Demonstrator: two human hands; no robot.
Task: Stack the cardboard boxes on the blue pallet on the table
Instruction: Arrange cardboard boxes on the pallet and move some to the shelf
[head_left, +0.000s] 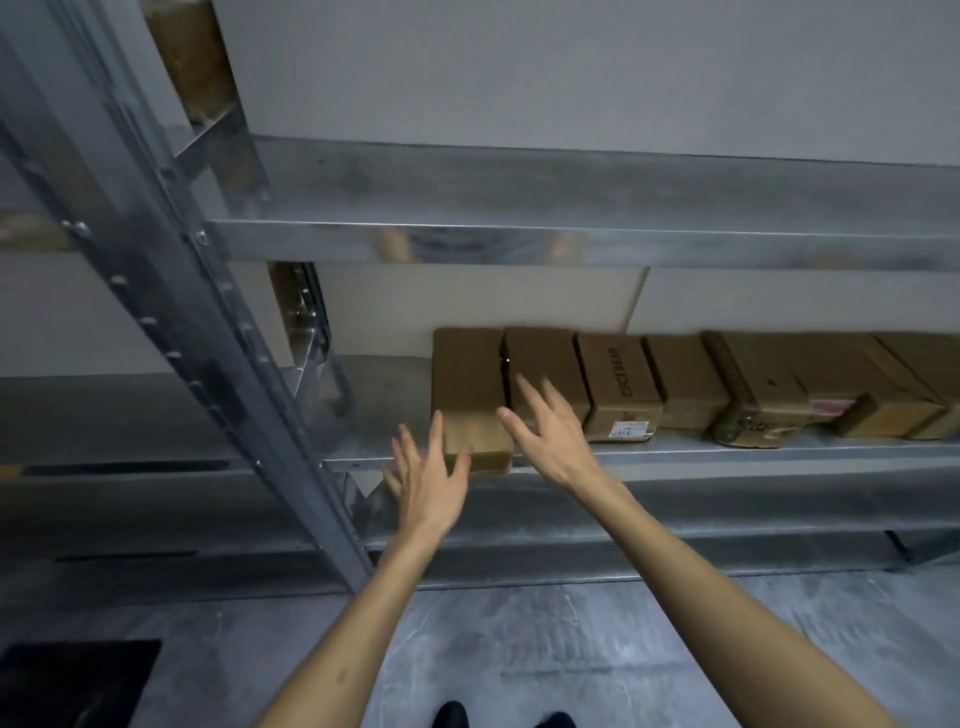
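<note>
Several brown cardboard boxes stand in a row on a metal shelf (727, 452). The leftmost box (467, 379) juts a little over the shelf's front edge. My left hand (423, 478) is open with spread fingers at that box's lower left corner, fingertips close to or touching it. My right hand (545, 426) is open too, reaching over the gap between the leftmost box and the second box (543, 358). Neither hand grips anything. No blue pallet or table is in view.
A slanted steel rack upright (171, 291) runs down the left. An upper shelf beam (571, 244) hangs above the boxes. More boxes (779, 384), one with a printed label, fill the shelf's right side. Grey floor (519, 660) lies below, with a dark mat (72, 680) at the lower left.
</note>
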